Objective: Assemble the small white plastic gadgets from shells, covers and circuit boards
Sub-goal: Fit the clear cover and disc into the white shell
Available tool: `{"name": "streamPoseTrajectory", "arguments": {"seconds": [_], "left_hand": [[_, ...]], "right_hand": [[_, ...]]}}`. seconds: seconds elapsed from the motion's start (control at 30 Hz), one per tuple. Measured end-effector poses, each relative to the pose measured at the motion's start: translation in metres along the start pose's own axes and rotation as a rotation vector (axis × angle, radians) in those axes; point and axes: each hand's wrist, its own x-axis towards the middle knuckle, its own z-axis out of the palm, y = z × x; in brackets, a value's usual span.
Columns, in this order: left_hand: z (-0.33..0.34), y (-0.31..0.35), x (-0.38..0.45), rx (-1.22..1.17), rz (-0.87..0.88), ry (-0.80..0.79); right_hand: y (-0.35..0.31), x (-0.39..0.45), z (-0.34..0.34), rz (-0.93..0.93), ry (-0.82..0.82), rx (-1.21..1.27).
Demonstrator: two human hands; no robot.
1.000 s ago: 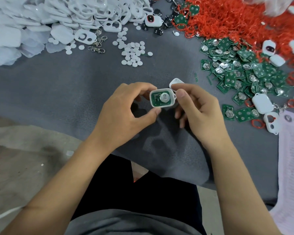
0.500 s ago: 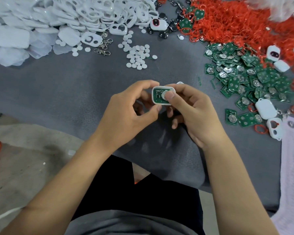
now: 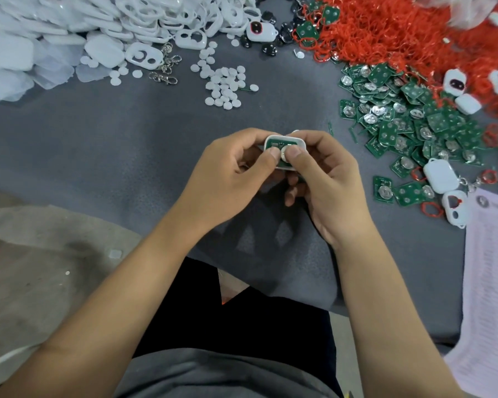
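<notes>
A small white shell (image 3: 282, 140) with a green circuit board inside it is held above the grey cloth at the middle of the view. My left hand (image 3: 233, 179) grips its left side, thumb on the board. My right hand (image 3: 325, 179) grips its right side, its thumb pressing on the silver coin cell. A second white piece peeks out behind my right fingers. Loose green circuit boards (image 3: 408, 119) lie in a heap to the right. White shells and covers (image 3: 104, 27) are piled at the top left.
Small white discs (image 3: 224, 84) lie scattered on the grey cloth (image 3: 98, 145). Red rings (image 3: 408, 30) fill the top right. Finished white gadgets (image 3: 440, 175) and a printed sheet (image 3: 492, 268) lie at the right. Metal clasps (image 3: 166, 70) rest near the covers.
Both hands closed in on the shell. My right thumb moved from beside it onto the coin cell, and my left thumb came onto the board. The white piece behind my right fingers is now mostly hidden.
</notes>
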Motion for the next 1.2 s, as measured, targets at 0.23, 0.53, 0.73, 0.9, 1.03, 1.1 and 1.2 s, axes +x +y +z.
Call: {"name": "streamPoseTrajectory", "arguments": {"seconds": [0.23, 0.53, 0.73, 0.9, 1.03, 1.1, 1.2], "left_hand": [[-0.0026, 0.0024, 0.0000, 0.021, -0.008, -0.025], [-0.0072, 0.0025, 0.0025, -0.094, -0.033, -0.084], [-0.0072, -0.0016, -0.0018, -0.075, 0.000, -0.052], [-0.0074, -0.0022, -0.0026, -0.070, 0.027, -0.064], [-0.0072, -0.0046, -0.0024, -0.061, 0.039, -0.056], [-0.0071, -0.0051, -0.0023, -0.056, 0.041, -0.052], [-0.0071, -0.0054, -0.0014, -0.049, 0.038, -0.048]], "right_hand": [[0.0038, 0.0008, 0.0018, -0.067, 0.012, -0.032], [0.0036, 0.0004, 0.0029, -0.061, 0.044, -0.047], [0.0042, -0.0017, 0.0045, -0.058, 0.044, -0.050], [0.0039, -0.0028, 0.0052, -0.062, 0.055, -0.073], [0.0045, -0.0034, 0.0063, -0.063, 0.068, -0.102], [0.0038, -0.0036, 0.0065, -0.058, 0.068, -0.104], [0.0024, -0.0035, 0.0067, -0.056, 0.077, -0.117]]}}
